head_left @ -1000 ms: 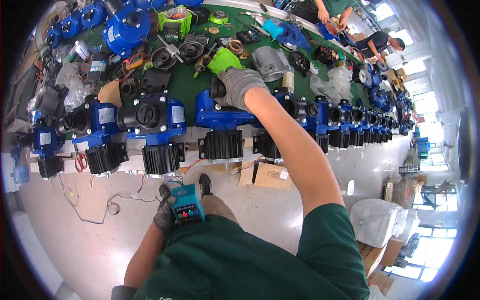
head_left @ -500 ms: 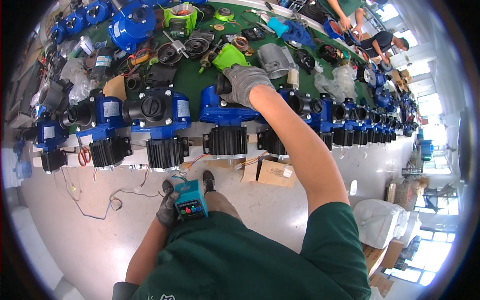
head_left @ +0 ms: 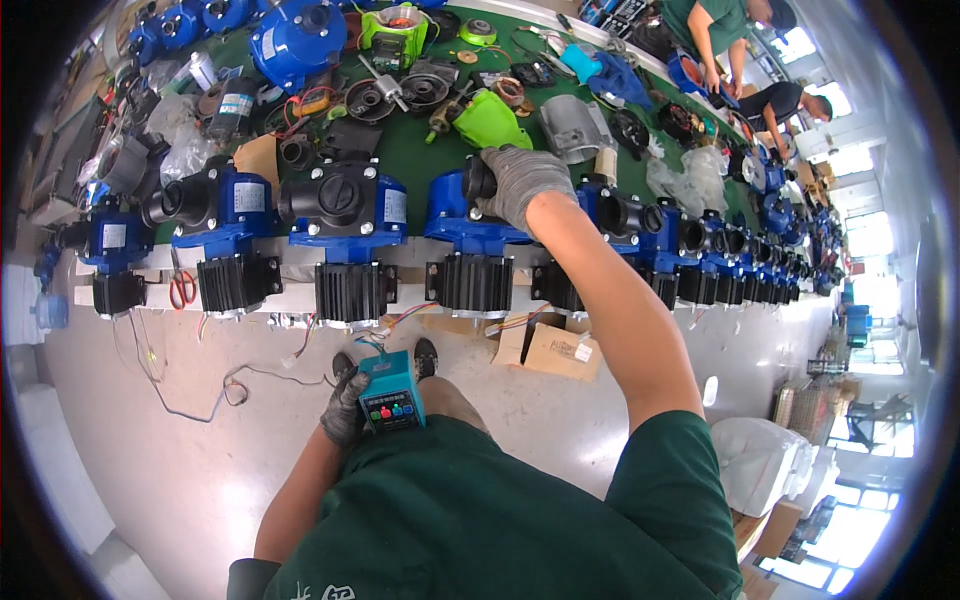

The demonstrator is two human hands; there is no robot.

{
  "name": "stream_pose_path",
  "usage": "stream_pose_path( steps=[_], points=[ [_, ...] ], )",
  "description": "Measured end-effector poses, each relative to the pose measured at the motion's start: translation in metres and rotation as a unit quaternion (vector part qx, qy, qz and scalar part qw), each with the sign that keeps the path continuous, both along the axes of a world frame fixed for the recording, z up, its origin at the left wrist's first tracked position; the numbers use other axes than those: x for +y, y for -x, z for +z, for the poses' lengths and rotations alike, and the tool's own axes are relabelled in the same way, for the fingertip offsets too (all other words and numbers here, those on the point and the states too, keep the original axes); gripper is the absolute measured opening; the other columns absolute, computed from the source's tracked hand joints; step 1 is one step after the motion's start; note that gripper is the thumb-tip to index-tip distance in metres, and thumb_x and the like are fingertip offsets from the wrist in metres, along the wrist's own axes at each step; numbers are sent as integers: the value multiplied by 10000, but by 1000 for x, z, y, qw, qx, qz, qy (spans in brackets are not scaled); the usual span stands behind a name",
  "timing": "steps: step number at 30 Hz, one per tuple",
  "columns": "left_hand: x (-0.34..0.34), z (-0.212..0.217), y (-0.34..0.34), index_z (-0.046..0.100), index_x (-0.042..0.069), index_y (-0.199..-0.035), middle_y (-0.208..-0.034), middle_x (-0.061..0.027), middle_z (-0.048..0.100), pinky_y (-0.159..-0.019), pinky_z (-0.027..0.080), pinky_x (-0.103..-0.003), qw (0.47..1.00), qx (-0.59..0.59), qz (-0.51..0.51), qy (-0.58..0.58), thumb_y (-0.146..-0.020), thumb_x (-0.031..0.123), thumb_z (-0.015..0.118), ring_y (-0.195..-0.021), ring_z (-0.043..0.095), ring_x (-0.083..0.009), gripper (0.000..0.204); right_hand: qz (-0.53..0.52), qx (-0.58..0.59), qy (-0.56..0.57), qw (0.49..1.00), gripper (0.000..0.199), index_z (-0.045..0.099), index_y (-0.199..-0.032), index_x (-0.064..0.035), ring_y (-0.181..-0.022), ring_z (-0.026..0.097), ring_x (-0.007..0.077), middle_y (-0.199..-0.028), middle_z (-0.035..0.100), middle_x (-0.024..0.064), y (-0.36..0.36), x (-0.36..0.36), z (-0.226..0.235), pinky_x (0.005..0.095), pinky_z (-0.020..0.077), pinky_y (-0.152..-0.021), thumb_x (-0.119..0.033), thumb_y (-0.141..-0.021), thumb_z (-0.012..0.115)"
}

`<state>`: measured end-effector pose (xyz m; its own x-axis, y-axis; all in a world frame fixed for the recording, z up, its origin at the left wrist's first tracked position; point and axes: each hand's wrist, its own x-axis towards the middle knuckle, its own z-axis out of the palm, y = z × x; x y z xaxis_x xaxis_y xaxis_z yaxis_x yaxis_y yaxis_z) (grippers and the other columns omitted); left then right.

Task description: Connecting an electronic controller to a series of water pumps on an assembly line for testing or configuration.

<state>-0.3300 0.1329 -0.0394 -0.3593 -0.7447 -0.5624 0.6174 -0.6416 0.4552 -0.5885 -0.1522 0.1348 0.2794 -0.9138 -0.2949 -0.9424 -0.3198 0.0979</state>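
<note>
Blue pump (head_left: 460,218) in curled R grip (head_left: 525,185), L grip (head_left: 345,410) w/ teal box (head_left: 391,384).

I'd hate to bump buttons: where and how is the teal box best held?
Probably grip the teal box by its left side, from the left, as the left hand does: the box is blocky, with coloured buttons on its near end.

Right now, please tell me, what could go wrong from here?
The cable loops over the floor near the shoes, so a step could catch it. The pump under the right hand has its motor jutting over the bench edge, so a hard push might tip it. The box in the left hand could slip and drop.
</note>
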Motion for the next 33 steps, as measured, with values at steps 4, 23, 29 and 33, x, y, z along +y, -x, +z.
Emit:
stream_pose_path(
  steps=[4, 23, 29, 33],
  points=[
    [7, -5, -1, 445, 71, -1409, -1282, -122, 585, -998, 514, -420, 999, -28, 1, 16, -776, 515, 777, -1182, 591, -273, 841, -21, 7, 8, 1000, 549, 652, -1152, -137, -1070, 662, 305, -1142, 696, 107, -1, -14, 1, 424, 541, -897, -440, -720, 805],
    [5, -27, 17, 477, 10, -1405, -1259, -148, 613, -998, 516, -425, 996, 72, -53, 0, -803, 559, 737, -1160, 615, -261, 856, 72, 72, 11, 995, 765, 532, -1344, -124, -1169, 611, 308, -1315, 592, 113, 5, -12, -2, 432, 505, -971, -468, -721, 815],
    [-3, -21, 26, 479, 13, -1406, -1259, -145, 615, -1001, 515, -421, 995, 85, -44, -12, -801, 564, 732, -1155, 617, -269, 857, 51, 77, -5, 996, 680, 542, -1294, -82, -1145, 614, 342, -1237, 614, 165, -4, -8, 8, 455, 508, -956, -409, -756, 800],
    [1, -22, 28, 475, 9, -1412, -1275, -144, 614, -1017, 503, -417, 995, 100, -27, -11, -815, 558, 716, -1160, 616, -274, 846, 197, -17, 13, 980, 567, 580, -1221, -55, -1117, 626, 344, -1208, 619, 180, -21, -4, 7, 463, 518, -932, -344, -776, 778]
  ],
)
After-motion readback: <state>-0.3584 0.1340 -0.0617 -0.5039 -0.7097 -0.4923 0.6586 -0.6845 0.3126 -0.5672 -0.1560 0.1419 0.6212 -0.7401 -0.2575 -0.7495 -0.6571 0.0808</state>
